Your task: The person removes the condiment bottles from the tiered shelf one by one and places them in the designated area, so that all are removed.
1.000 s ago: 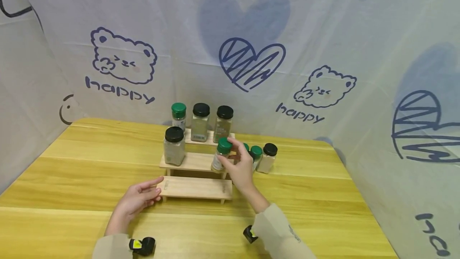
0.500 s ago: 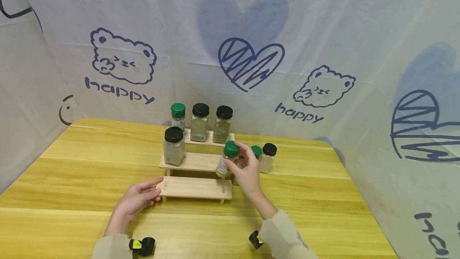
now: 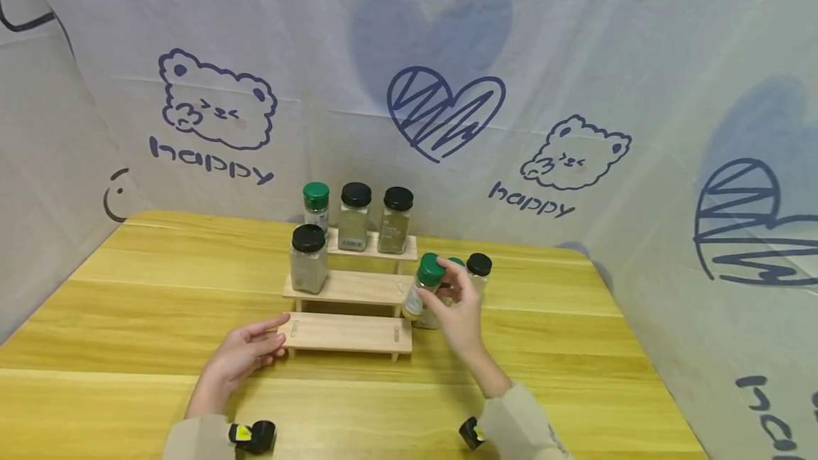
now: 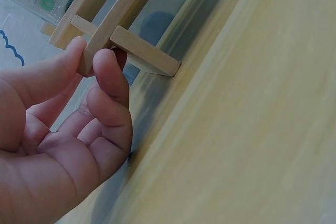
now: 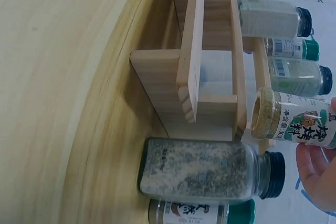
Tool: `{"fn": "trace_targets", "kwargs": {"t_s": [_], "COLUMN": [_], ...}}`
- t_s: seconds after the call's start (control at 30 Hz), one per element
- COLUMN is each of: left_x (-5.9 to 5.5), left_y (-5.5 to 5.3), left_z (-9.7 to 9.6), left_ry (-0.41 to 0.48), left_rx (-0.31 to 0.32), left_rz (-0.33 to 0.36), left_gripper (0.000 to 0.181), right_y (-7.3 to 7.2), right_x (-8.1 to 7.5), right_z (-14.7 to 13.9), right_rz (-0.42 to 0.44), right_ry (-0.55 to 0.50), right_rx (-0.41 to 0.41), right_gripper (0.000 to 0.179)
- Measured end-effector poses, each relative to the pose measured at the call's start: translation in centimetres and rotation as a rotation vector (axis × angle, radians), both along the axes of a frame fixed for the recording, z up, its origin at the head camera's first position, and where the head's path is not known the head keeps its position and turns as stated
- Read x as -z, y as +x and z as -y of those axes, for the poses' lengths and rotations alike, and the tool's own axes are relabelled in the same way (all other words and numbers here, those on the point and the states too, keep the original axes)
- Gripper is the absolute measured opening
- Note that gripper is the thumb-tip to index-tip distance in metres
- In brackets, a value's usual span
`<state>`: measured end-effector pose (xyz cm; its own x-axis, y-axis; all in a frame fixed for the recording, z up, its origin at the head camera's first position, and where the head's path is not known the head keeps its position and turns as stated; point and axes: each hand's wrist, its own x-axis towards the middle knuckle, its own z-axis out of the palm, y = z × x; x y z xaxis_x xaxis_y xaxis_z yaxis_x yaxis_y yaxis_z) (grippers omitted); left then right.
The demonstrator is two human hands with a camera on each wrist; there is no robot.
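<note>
My right hand [image 3: 461, 312] pinches a green-capped spice jar [image 3: 415, 298], tilted and lifted off the surface, just right of the middle step of a three-step wooden spice rack [image 3: 348, 332]. In the right wrist view that spice jar [image 5: 294, 118] shows a printed label and brownish contents; the hand is mostly out of frame. My left hand [image 3: 241, 355] holds the left end of the lowest step; in the left wrist view its thumb and curled index finger pinch the board's edge [image 4: 94, 59]. One black-capped jar [image 3: 309, 265] stands at the left of the middle step.
The top step carries a green-capped jar [image 3: 316, 206] and two black-capped jars [image 3: 354, 222]. Right of the rack, more jars stand on the table, including a speckled black-capped one [image 5: 199, 169] and a green-capped one [image 5: 194, 212]. A printed curtain [image 3: 332, 126] hangs behind.
My right hand has moved the green-capped spice jar off the middle step's right end, rightward and slightly down, tilting it. My left hand stays on the rack.
</note>
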<state>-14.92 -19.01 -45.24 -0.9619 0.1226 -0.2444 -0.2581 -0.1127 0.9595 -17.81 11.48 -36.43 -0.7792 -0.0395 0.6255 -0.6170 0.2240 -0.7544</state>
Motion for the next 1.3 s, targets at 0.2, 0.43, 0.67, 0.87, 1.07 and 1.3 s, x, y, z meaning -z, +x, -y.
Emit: {"fn": "trace_targets", "kwargs": {"t_s": [0.2, 0.43, 0.67, 0.87, 1.07, 1.3], "left_x": [-0.1, 0.0, 0.1, 0.2, 0.3, 0.2], "left_y": [0.0, 0.0, 0.0, 0.0, 0.0, -0.1], "left_z": [0.1, 0.1, 0.0, 0.1, 0.1, 0.0], "left_ry": [0.007, 0.014, 0.009, 0.023, 0.031, 0.019], "left_rx": [0.001, 0.002, 0.002, 0.0, 0.002, 0.0], "left_rz": [-0.001, -0.003, -0.006, -0.009, -0.011, -0.007], "left_gripper": [0.051, 0.051, 0.051, 0.05, 0.051, 0.053], "right_y": [0.1, -0.6, 0.4, 1.0, 0.5, -0.5], "right_x": [0.5, 2.5, 2.1, 1.4, 1.8, 2.3], "right_z": [-1.0, -2.5, -3.4, -4.2, -5.2, -5.9], "right_rz": [-0.025, 0.014, 0.021, 0.011, 0.031, 0.108], "right_ry": [0.011, 0.004, 0.011, 0.055, 0.088, 0.101], "right_rx": [0.002, -0.011, -0.002, 0.037, 0.06, 0.087], "right_gripper": [0.046, 0.048, 0.048, 0.047, 0.046, 0.046]}}
